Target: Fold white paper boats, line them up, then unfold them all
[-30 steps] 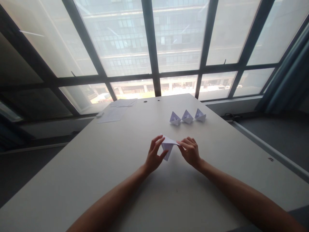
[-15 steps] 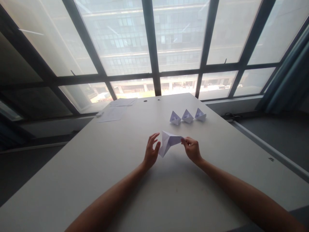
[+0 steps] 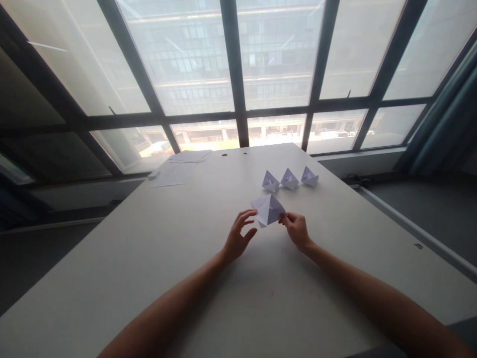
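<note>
as i watch from my remote station, the right hand [image 3: 296, 231] pinches a folded paper piece [image 3: 268, 210] over the table [image 3: 208, 298], the left hand [image 3: 238, 238] open beside it; three completed paper boats [image 3: 289, 179] stand at twelve o'clock, loose sheets [image 3: 173, 174] at eleven.

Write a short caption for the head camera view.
Right hand holds folded paper near three paper boats on a white table.
</note>
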`<move>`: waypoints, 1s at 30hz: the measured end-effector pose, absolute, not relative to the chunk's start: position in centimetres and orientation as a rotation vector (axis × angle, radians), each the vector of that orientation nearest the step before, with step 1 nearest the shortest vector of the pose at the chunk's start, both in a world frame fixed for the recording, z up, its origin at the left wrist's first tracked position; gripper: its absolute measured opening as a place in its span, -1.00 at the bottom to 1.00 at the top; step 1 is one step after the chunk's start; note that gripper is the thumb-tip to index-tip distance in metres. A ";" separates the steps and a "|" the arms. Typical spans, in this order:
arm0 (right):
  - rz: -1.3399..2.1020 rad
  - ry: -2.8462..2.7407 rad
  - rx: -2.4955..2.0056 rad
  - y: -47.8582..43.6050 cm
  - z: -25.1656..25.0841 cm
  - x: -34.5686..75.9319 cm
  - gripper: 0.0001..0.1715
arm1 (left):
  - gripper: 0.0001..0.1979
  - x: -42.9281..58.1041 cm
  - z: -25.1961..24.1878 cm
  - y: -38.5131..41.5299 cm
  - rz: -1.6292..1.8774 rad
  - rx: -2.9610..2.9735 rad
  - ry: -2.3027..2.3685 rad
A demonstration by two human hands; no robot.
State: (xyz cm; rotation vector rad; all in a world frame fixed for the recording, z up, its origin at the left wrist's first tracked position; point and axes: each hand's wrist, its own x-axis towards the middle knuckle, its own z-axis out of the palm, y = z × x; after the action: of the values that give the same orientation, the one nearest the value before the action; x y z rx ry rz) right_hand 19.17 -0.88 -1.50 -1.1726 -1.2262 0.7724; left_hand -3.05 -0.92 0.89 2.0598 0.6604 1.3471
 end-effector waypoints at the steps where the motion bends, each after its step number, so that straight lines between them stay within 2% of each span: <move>1: 0.797 -1.232 -1.164 -1.0 -1.3 19.1 -0.59 | -0.59 -3.0 0.9 -0.9 1.359 2.103 0.666; 8: 1.004 -1.326 -1.036 -2.0 -0.5 18.2 -0.76 | -0.75 -2.8 1.1 -1.0 1.351 2.283 0.836; 11: 1.135 -1.368 -0.962 -2.4 -0.4 17.5 -0.72 | -0.86 -2.7 0.8 -0.8 1.374 2.135 0.913; 15: 1.265 -1.463 -0.954 -3.1 -0.3 16.9 -0.70 | -0.82 -2.4 0.2 -0.3 1.343 1.835 0.855; 20: 1.306 -1.555 -0.999 -3.0 -0.2 17.3 -0.77 | -0.77 -2.7 -0.2 0.4 1.264 1.683 0.882; 23: 1.100 -1.585 -1.101 -2.3 -0.8 18.1 -0.77 | -0.80 -3.2 -0.3 0.7 1.184 1.718 0.973; 27: 0.575 -1.636 -1.298 -1.7 -1.7 19.0 -0.78 | -0.93 -3.4 -0.7 0.9 1.096 2.002 1.122; 30: 0.292 -1.672 -1.328 -1.8 -1.8 19.1 -0.66 | -0.92 -3.3 -1.7 0.9 1.082 2.221 1.224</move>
State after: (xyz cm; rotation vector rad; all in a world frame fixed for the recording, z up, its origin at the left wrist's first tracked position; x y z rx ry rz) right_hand 19.10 -1.76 -1.75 -1.3282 -1.6720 0.2922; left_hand -3.31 0.85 -1.66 2.2208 1.2241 1.0825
